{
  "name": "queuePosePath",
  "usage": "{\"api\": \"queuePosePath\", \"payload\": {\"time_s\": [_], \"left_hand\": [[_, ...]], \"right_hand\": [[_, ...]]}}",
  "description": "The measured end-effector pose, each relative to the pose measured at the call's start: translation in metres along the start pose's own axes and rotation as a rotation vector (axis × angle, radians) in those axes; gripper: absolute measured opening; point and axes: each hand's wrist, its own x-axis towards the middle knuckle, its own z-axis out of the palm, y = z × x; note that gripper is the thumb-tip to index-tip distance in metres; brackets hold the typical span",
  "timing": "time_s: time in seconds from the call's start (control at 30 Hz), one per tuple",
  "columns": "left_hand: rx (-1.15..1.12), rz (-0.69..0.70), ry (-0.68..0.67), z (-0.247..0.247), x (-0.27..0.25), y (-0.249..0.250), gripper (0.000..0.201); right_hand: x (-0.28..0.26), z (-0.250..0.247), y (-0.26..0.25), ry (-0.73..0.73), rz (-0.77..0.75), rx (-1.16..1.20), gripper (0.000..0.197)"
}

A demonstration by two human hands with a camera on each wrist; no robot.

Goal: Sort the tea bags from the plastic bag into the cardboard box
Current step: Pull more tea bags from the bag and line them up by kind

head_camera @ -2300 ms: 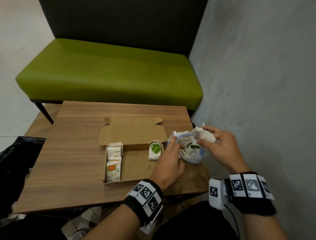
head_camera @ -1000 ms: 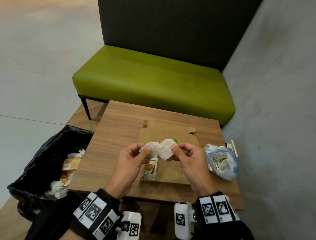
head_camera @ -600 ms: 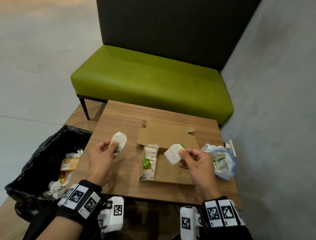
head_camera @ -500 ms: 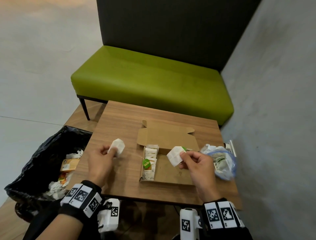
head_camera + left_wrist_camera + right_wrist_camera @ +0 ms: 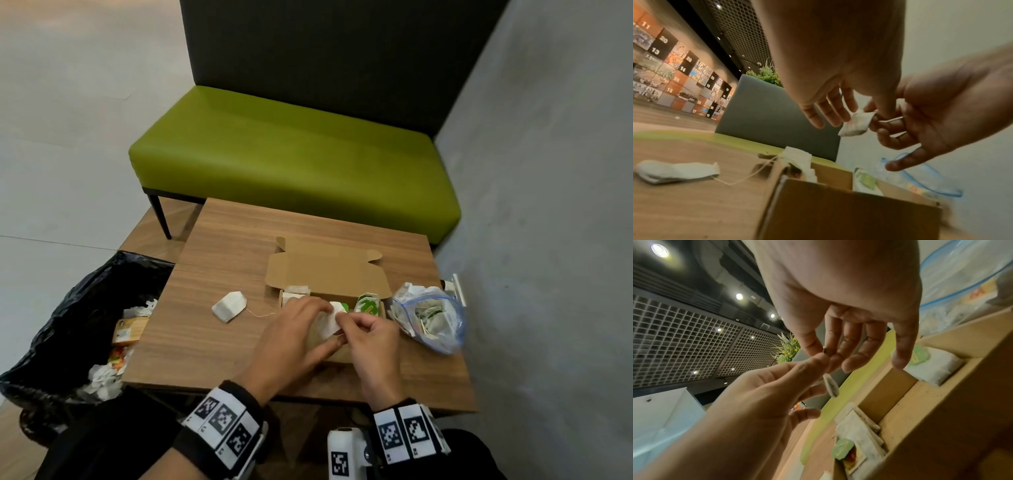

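Both hands meet over the open cardboard box (image 5: 325,274). My left hand (image 5: 318,313) and right hand (image 5: 346,322) pinch one white tea bag (image 5: 330,323) between them; it hangs edge-on in the right wrist view (image 5: 831,387) and faces the left wrist view (image 5: 856,124). A second tea bag (image 5: 228,306) lies on the table left of the box, its string trailing to the box. Inside, a row of tea bags (image 5: 296,291) fills the left side and a green-tagged one (image 5: 368,303) stands at the right. The plastic bag (image 5: 431,318) of tea bags lies right of the box.
The wooden table (image 5: 205,335) has a black bin bag (image 5: 68,325) of rubbish at its left edge. A green bench (image 5: 291,154) stands behind, a grey wall (image 5: 548,240) close on the right. A small white object (image 5: 457,289) sits at the table's right edge.
My left hand has laid its tea bag on the table at the left and come back to the right hand. Both now hold the right hand's tea bag, lower over the box.
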Motion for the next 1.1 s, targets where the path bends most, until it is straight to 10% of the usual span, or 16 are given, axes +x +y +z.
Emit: {"api": "queuePosePath", "payload": {"time_s": [0.27, 0.5, 0.77, 1.1], "left_hand": [[-0.278, -0.182, 0.124, 0.009, 0.005, 0.008, 0.008], [-0.687, -0.387, 0.069, 0.008, 0.011, 0.016, 0.014], [-0.658, -0.420, 0.029, 0.019, 0.012, 0.020, 0.012], [-0.427, -0.331, -0.030, 0.030, 0.010, 0.022, 0.011]], "right_hand": [[-0.004, -0.011, -0.005, -0.117, -0.115, 0.022, 0.024], [0.008, -0.029, 0.005, -0.130, -0.110, -0.022, 0.012], [0.015, -0.043, 0.008, -0.179, -0.098, 0.051, 0.011], [0.039, -0.066, -0.006, -0.266, -0.299, -0.573, 0.007]]}}
